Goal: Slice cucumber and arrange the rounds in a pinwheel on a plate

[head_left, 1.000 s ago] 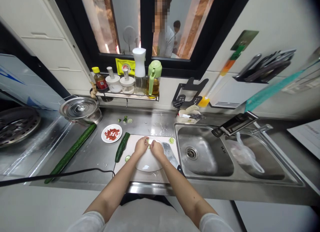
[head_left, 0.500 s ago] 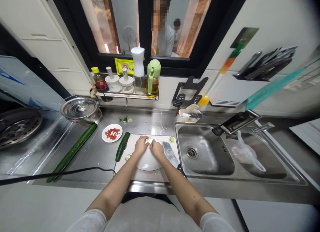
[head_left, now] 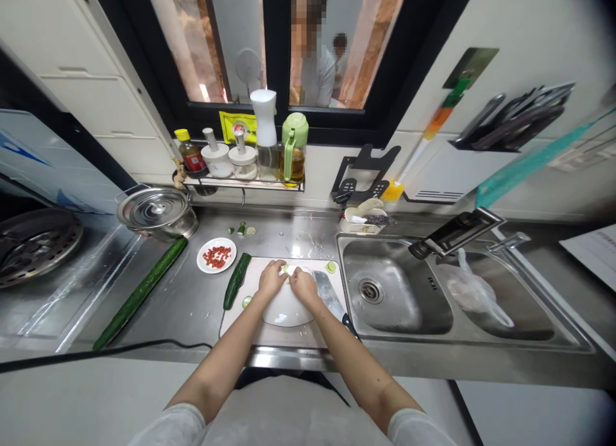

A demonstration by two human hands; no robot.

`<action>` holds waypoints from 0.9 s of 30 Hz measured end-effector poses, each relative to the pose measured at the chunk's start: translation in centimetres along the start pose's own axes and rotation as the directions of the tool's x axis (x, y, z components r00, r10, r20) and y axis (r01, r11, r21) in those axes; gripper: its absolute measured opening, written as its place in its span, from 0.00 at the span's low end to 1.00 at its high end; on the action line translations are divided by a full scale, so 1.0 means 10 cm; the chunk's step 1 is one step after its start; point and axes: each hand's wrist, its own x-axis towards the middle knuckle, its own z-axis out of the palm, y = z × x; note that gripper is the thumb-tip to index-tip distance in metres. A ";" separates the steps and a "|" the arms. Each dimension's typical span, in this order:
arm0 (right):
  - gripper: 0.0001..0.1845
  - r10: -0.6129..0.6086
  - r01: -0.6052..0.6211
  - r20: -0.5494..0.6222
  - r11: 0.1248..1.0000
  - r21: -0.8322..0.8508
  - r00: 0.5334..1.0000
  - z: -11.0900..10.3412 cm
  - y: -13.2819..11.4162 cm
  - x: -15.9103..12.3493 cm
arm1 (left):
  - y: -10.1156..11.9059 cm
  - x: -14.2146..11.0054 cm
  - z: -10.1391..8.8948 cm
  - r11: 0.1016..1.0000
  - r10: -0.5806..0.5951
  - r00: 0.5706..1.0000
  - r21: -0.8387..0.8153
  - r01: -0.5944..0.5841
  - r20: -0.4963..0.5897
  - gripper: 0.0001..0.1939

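Note:
Over a white plate [head_left: 287, 310], my left hand [head_left: 271, 279] and my right hand [head_left: 303, 287] meet with bent fingers. Both are closed on a pale green cucumber slice [head_left: 285, 270] at the plate's far rim; the fingers partly cover it. The plate sits on a light cutting board [head_left: 315, 339]. To the right of my right hand lies a cleaver [head_left: 328, 293] with a black handle. A cut cucumber [head_left: 237, 281] rests along the board's left edge. One cucumber piece [head_left: 247, 301] is beside my left wrist, another [head_left: 331, 266] at the board's far right corner.
A small plate of chopped red pieces [head_left: 216, 256] and a long cucumber [head_left: 139, 295] are on the left, near a lidded metal pot [head_left: 156, 210]. A double sink [head_left: 404, 292] adjoins the board on the right. Bottles stand on a shelf [head_left: 250, 183]. A black cable [head_left: 144, 347] crosses the front edge.
My right-hand fingers have curled in slightly at the slice. The black cable's end has dropped away from the cutting board's left edge. The camera view has shifted a little.

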 end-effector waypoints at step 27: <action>0.15 0.018 0.123 -0.319 0.900 0.418 0.947 0.07 0.78 -0.98 | -0.79 -1.15 -0.50 0.981 -0.159 0.982 0.094 0.169 -0.106 0.14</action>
